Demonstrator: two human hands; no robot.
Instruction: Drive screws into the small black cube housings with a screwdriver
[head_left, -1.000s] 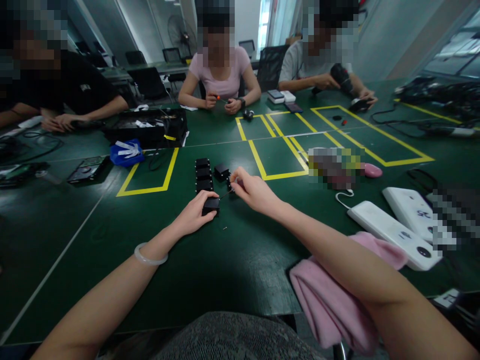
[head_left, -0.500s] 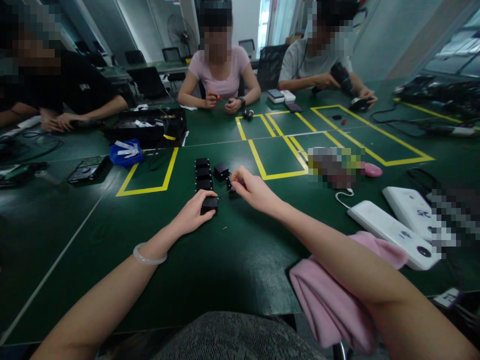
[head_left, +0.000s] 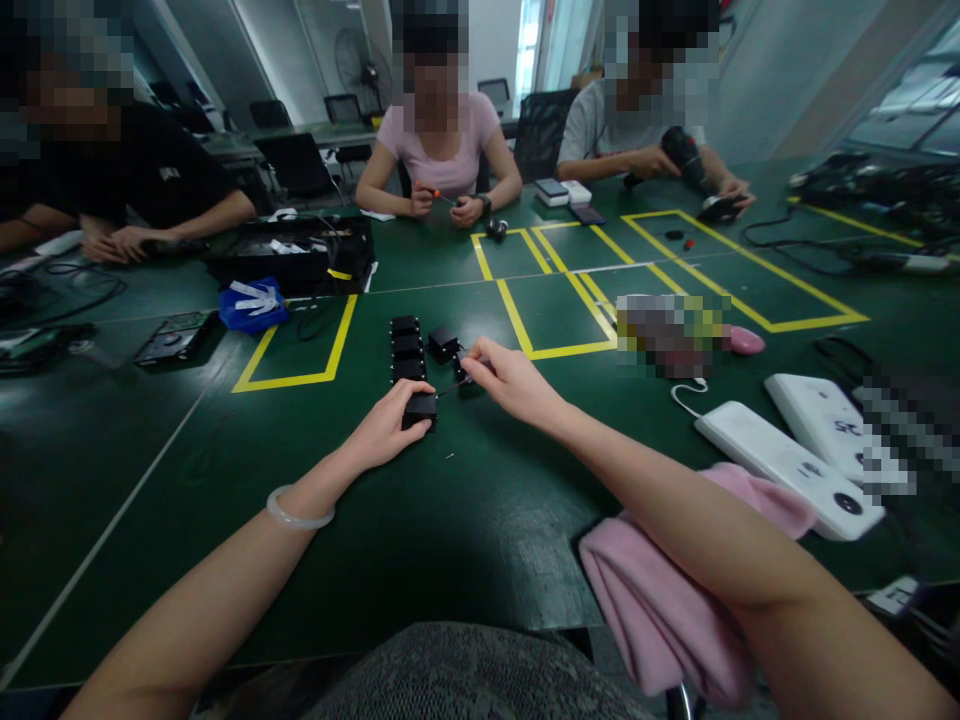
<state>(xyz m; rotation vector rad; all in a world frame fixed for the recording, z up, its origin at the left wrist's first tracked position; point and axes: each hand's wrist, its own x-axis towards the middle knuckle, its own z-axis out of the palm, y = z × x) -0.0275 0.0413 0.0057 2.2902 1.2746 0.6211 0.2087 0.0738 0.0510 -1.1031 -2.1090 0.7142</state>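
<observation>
My left hand (head_left: pixel 386 422) is closed around a small black box (head_left: pixel 422 407), thumb at its near side and fingers over its top, pinning it on the green table. Between the fingertips of my right hand (head_left: pixel 510 378) is a thin screwdriver (head_left: pixel 451 387); its shaft slants down left, and the tip meets the box's right side. Its handle is mostly hidden by my fingers. Just beyond my left hand, several similar black boxes (head_left: pixel 406 347) stand in a row. Another black box (head_left: pixel 443 342) lies right of the row, with a dark piece partly behind my right fingers. A tiny screw (head_left: pixel 450 456) lies nearer me.
White power banks (head_left: pixel 787 468) and a pink cloth (head_left: pixel 660 590) are at the right. A blue bag (head_left: pixel 253 306) and a black bin (head_left: pixel 292 255) stand at the left back. Yellow tape (head_left: pixel 574 350) marks the table. Three people sit across; one holds an orange-handled tool, another a dark power tool.
My right hand has shifted very slightly and its finger grip on the screwdriver has turned a little. My left hand and the black box stay in place.
</observation>
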